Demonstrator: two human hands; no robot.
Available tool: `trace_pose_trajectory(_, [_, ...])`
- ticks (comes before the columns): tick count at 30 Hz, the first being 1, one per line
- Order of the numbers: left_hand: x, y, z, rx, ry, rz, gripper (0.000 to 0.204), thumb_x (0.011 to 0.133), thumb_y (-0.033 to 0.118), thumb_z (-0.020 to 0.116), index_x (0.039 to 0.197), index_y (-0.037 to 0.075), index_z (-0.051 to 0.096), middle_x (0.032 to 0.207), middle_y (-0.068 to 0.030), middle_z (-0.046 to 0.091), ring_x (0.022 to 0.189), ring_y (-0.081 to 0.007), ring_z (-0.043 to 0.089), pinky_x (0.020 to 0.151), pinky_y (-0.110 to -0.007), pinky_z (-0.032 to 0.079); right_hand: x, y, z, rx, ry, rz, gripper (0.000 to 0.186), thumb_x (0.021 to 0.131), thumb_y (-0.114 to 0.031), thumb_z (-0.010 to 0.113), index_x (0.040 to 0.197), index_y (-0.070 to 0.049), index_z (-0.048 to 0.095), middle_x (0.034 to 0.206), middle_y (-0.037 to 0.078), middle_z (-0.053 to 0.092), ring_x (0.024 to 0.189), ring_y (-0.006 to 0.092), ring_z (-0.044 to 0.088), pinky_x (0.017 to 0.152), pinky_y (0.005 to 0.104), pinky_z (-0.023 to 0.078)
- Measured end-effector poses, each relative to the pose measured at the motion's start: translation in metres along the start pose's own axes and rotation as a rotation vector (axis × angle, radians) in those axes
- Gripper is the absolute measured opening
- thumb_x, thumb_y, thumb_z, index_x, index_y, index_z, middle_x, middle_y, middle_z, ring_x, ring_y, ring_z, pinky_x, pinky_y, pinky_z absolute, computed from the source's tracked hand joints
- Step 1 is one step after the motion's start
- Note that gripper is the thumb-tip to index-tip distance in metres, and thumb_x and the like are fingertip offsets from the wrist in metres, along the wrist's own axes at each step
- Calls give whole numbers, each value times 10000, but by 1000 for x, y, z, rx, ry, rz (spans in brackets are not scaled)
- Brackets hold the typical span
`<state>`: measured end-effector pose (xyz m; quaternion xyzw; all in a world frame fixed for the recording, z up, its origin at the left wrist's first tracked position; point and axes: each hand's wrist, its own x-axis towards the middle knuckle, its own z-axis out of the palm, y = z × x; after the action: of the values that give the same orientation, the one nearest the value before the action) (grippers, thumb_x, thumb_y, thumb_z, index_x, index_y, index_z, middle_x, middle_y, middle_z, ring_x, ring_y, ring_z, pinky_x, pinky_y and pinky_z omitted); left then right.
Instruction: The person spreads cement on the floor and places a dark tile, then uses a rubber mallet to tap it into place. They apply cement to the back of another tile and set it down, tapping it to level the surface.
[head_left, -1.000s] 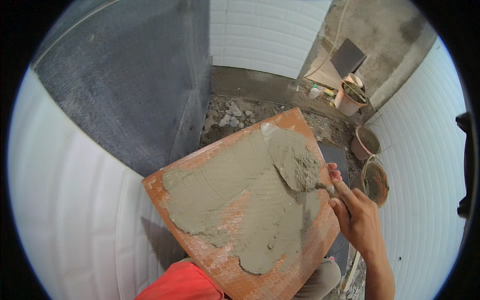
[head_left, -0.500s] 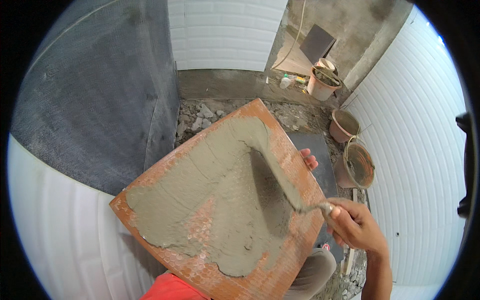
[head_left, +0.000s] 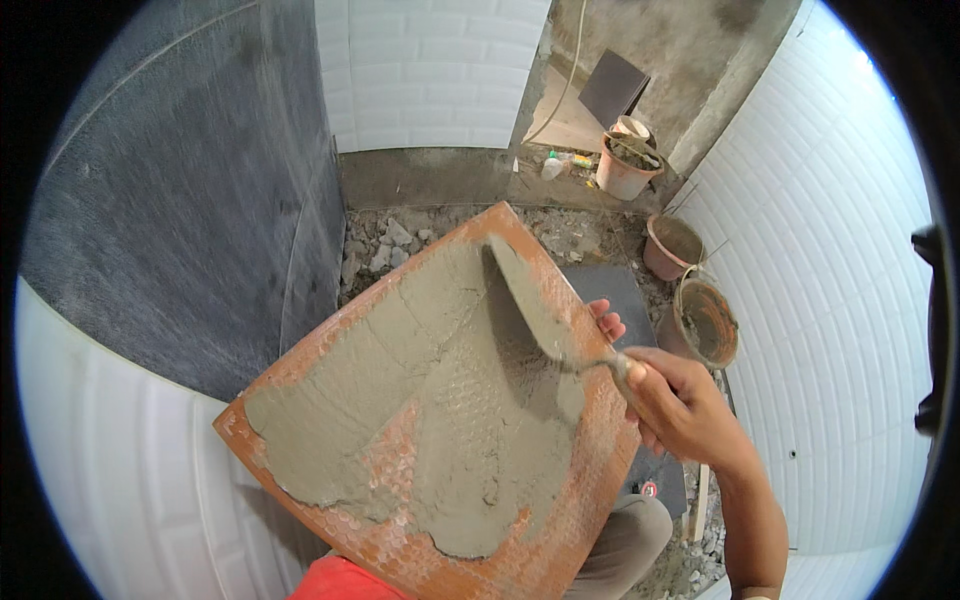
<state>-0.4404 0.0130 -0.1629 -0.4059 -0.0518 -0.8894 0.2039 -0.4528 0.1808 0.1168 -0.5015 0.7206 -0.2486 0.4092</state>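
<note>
A large square orange-brown tile (head_left: 590, 505), back side up with a honeycomb texture, lies tilted across my lap. Grey mortar (head_left: 340, 410) coats much of it, with bare patches near the middle and along the edges. My right hand (head_left: 680, 400) is closed round the handle of a trowel (head_left: 532, 305). The mortar-smeared blade stands on edge against the coating near the far corner. Fingers of my left hand (head_left: 607, 320) show past the tile's right edge, supporting it; the palm and arm are hidden beneath.
Two buckets (head_left: 708, 325) (head_left: 675, 247) stand at the right, beside a white tiled wall (head_left: 830, 250). Farther back are a mortar-filled bucket (head_left: 628, 168) and a small bottle (head_left: 552, 166). Rubble (head_left: 390, 245) lies beyond the tile, below a dark wall panel (head_left: 180, 200).
My right hand and the trowel have moved up and slightly left, pushing the mortar toward the tile's far corner. My left hand keeps its place at the edge.
</note>
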Motion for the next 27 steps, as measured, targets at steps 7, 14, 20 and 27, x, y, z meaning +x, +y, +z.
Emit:
trace_pose_trajectory(7, [0,1,0,-6,-4,-9,697,1037,525,477,1542,58,367,1540,-194,450,1487,-363,339,1226,-573,308,34,11,11,-107,113,-156,493,1078,-436,501,1316,-32,650,715,10,581,523,63,541,472,247,446])
trace_pose_trajectory(14, [-5,8,4,-19,-4,-12,706,1033,537,480,1541,60,368,1541,-193,448,1493,-366,328,1224,-576,307,-1,-3,-9,-25,-73,-86,448,1084,-410,492,1239,-34,678,706,10,585,547,80,566,481,259,461])
trace_pose_trajectory(20, [-13,15,16,-30,31,-49,725,1030,550,476,1550,61,347,1558,-190,424,1506,-365,300,1227,-592,288,21,5,-19,-65,1,-23,479,1084,-433,474,1247,-30,676,696,0,577,540,74,564,468,250,455])
trace_pose_trajectory(27, [-12,-1,-9,37,-103,217,835,1003,631,445,1581,49,288,1570,-212,396,1516,-378,272,1201,-686,244,-60,57,-32,-205,-287,-154,417,1029,-377,601,1250,-36,698,660,34,606,544,127,609,496,295,476])
